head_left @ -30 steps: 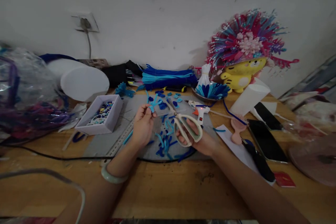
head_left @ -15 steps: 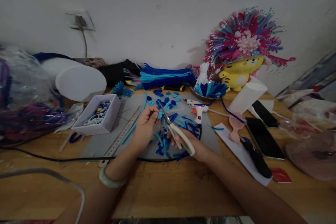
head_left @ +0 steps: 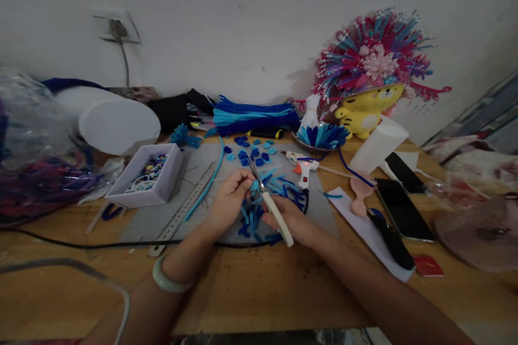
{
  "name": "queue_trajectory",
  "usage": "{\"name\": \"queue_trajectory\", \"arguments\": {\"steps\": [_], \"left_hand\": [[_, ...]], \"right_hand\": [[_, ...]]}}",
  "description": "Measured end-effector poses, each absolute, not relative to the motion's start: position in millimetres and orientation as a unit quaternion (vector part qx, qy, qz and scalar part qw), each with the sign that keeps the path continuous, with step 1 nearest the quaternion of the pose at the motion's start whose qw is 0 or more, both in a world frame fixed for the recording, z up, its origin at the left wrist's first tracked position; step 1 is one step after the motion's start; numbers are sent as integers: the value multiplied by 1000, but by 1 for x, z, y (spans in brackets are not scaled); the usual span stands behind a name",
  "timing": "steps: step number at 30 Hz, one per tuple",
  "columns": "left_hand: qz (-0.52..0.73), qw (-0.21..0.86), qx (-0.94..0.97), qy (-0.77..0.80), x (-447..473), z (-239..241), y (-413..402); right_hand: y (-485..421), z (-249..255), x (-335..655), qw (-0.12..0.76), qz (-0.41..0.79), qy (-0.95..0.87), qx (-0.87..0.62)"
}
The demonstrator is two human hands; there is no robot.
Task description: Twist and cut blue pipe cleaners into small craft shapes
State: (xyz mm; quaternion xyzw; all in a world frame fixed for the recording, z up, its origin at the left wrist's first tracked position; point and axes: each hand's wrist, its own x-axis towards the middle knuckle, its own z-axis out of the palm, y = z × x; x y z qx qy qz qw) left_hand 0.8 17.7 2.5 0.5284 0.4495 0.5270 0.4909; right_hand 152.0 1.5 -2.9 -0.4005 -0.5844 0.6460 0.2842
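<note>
Between the closed thumb and fingers of my left hand (head_left: pixel 231 197) is a small light blue pipe cleaner piece (head_left: pixel 255 185). My right hand (head_left: pixel 288 216) is wrapped round the white handles of a pair of scissors (head_left: pixel 273 206). The blades point away from me and lie right beside the light blue piece; their tips look nearly together. Blue pipe cleaner strips (head_left: pixel 251 221) lie on the grey mat under my hands. Small blue flower shapes (head_left: pixel 262 156) are scattered just beyond the blades.
A white box of beads (head_left: pixel 145 178) and a metal ruler (head_left: pixel 188 205) are on the left. A glue gun (head_left: pixel 306 168) with a lit switch lies right of the strips. Behind are bundled pipe cleaners (head_left: pixel 254 114) and a metal bowl (head_left: pixel 315 149). Phones (head_left: pixel 404 209) lie farther right.
The scissor handles have closed together and the blades have drawn nearer one another. My left hand has shifted slightly right, still pinching the light blue piece. The whole view has moved a little.
</note>
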Motion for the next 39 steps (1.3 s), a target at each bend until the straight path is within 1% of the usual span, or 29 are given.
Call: {"name": "queue_trajectory", "arguments": {"steps": [8, 14, 19, 24, 29, 33, 39], "left_hand": [[529, 510, 523, 433, 1, -3, 19], [539, 538, 509, 401, -1, -7, 21], [549, 531, 507, 399, -4, -1, 20], [549, 541, 493, 404, -4, 3, 19], [543, 551, 487, 405, -2, -1, 20], [553, 563, 472, 392, -1, 0, 19], [557, 564, 469, 389, 0, 2, 18]], "right_hand": [[-1, -5, 151, 295, 613, -615, -399], [2, 0, 153, 275, 606, -625, -407], [4, 11, 157, 232, 623, -646, -375], [2, 7, 154, 258, 572, -680, -378], [1, -4, 147, 281, 507, -698, -420], [1, -5, 145, 273, 513, -693, -427], [-1, -6, 144, 270, 485, -710, -434]]}}
